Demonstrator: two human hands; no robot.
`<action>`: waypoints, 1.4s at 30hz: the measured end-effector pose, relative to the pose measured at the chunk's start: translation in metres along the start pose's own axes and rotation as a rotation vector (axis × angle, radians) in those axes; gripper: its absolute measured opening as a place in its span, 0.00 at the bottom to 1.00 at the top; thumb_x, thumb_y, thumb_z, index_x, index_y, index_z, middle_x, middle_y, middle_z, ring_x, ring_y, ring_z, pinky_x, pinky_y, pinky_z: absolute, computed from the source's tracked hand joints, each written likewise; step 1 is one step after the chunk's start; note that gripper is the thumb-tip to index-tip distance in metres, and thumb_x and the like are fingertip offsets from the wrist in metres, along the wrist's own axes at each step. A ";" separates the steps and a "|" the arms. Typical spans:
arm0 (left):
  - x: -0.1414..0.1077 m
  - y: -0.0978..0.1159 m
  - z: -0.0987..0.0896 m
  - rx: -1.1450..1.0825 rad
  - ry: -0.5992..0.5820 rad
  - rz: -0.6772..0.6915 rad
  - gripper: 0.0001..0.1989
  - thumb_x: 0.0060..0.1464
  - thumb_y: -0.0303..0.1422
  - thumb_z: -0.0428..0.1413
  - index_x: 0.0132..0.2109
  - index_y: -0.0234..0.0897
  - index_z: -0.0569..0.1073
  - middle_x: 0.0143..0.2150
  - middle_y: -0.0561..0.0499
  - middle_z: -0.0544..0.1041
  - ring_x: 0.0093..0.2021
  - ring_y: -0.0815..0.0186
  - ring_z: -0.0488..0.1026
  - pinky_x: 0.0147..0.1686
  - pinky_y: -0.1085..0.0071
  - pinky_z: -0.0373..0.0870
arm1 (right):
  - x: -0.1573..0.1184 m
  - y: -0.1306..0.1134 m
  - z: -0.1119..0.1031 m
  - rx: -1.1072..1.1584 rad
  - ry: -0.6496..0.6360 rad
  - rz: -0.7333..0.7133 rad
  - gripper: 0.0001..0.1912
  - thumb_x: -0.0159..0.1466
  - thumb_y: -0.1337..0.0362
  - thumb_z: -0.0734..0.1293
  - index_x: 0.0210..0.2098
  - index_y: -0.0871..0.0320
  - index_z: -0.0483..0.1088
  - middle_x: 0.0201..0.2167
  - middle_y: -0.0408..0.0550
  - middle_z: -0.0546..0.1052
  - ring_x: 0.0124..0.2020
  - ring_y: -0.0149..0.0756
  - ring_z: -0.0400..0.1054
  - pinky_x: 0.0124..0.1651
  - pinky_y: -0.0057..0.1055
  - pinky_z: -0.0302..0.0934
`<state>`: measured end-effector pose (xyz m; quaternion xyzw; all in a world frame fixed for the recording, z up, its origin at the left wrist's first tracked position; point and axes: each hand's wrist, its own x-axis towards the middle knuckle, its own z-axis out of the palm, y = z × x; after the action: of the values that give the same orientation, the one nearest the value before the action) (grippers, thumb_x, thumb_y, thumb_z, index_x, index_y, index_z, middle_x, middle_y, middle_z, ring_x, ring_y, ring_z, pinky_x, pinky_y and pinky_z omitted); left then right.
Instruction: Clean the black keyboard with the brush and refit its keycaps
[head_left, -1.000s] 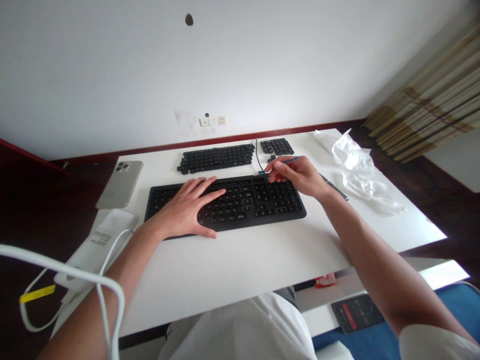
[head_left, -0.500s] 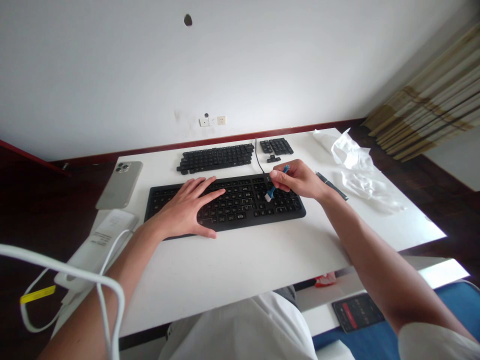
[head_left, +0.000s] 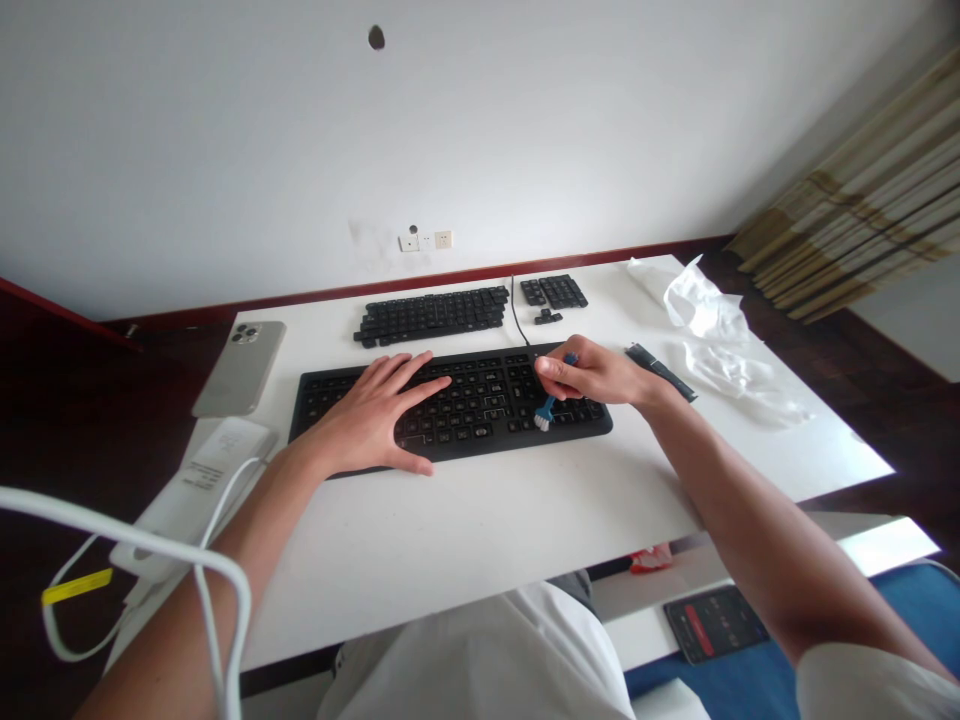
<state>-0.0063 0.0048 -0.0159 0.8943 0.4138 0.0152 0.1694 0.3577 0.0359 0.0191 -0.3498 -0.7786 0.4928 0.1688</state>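
Note:
A black keyboard base (head_left: 480, 452), its keycaps off, lies across the middle of the white table. Spread over its left part is my left hand (head_left: 379, 415), fingers apart and holding nothing. My right hand (head_left: 589, 372) grips a small blue brush (head_left: 548, 406) with white bristles. The bristles are at the lower right part of the base, near its front edge; whether they touch is hard to tell. Behind the base, removed black keycaps (head_left: 435, 314) lie in a large group. Smaller groups of number-pad keycaps (head_left: 555, 291) and arrow keycaps (head_left: 547, 316) lie to the right of the cable.
A phone (head_left: 240, 368) and a white power strip (head_left: 199, 490) with cables lie along the left side. On the right are crumpled clear plastic (head_left: 705, 300) and a flat black strip (head_left: 660, 371). Another phone (head_left: 716, 624) lies below the table's front edge.
My right hand has moved the brush down towards the front edge of the keyboard base. My left hand stays where it was.

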 end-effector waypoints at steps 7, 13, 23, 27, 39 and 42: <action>0.000 0.000 0.001 0.001 -0.002 0.007 0.57 0.48 0.66 0.64 0.78 0.59 0.52 0.83 0.54 0.37 0.80 0.39 0.38 0.77 0.42 0.39 | -0.002 -0.001 -0.004 0.010 0.042 -0.039 0.33 0.72 0.38 0.63 0.23 0.59 0.69 0.17 0.40 0.65 0.20 0.26 0.55 0.24 0.28 0.49; 0.000 0.000 0.000 0.003 -0.010 -0.001 0.57 0.48 0.66 0.64 0.78 0.58 0.52 0.83 0.54 0.36 0.80 0.39 0.38 0.77 0.42 0.39 | -0.004 -0.003 -0.008 -0.009 0.050 -0.029 0.33 0.70 0.38 0.65 0.21 0.59 0.68 0.16 0.41 0.66 0.19 0.26 0.56 0.24 0.29 0.50; -0.001 -0.001 0.002 -0.015 0.001 0.004 0.57 0.47 0.65 0.66 0.78 0.60 0.52 0.83 0.54 0.37 0.80 0.39 0.39 0.77 0.41 0.40 | -0.004 -0.008 -0.004 -0.064 0.024 0.017 0.32 0.70 0.39 0.66 0.20 0.58 0.68 0.16 0.41 0.67 0.19 0.27 0.58 0.25 0.29 0.53; 0.000 -0.002 0.001 -0.004 -0.004 0.009 0.57 0.48 0.65 0.65 0.78 0.59 0.51 0.83 0.54 0.37 0.80 0.39 0.38 0.77 0.41 0.39 | -0.004 -0.007 -0.005 -0.077 0.023 0.032 0.32 0.70 0.39 0.66 0.21 0.58 0.68 0.16 0.41 0.68 0.19 0.27 0.59 0.24 0.29 0.53; 0.000 0.001 -0.001 -0.011 0.005 0.022 0.57 0.47 0.66 0.65 0.78 0.54 0.55 0.83 0.48 0.38 0.80 0.38 0.40 0.76 0.40 0.41 | -0.019 -0.017 0.016 0.070 0.520 -0.006 0.32 0.72 0.38 0.61 0.31 0.58 0.77 0.23 0.47 0.75 0.27 0.34 0.69 0.34 0.32 0.64; 0.000 0.001 -0.002 -0.004 0.003 0.034 0.58 0.48 0.68 0.63 0.78 0.52 0.55 0.83 0.47 0.39 0.80 0.38 0.40 0.76 0.40 0.41 | -0.036 -0.006 0.043 0.130 0.704 0.037 0.30 0.73 0.39 0.61 0.50 0.58 0.81 0.37 0.54 0.84 0.38 0.41 0.77 0.42 0.37 0.71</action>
<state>-0.0059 0.0049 -0.0139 0.9008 0.3989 0.0204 0.1702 0.3538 -0.0192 0.0078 -0.5007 -0.6332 0.3936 0.4398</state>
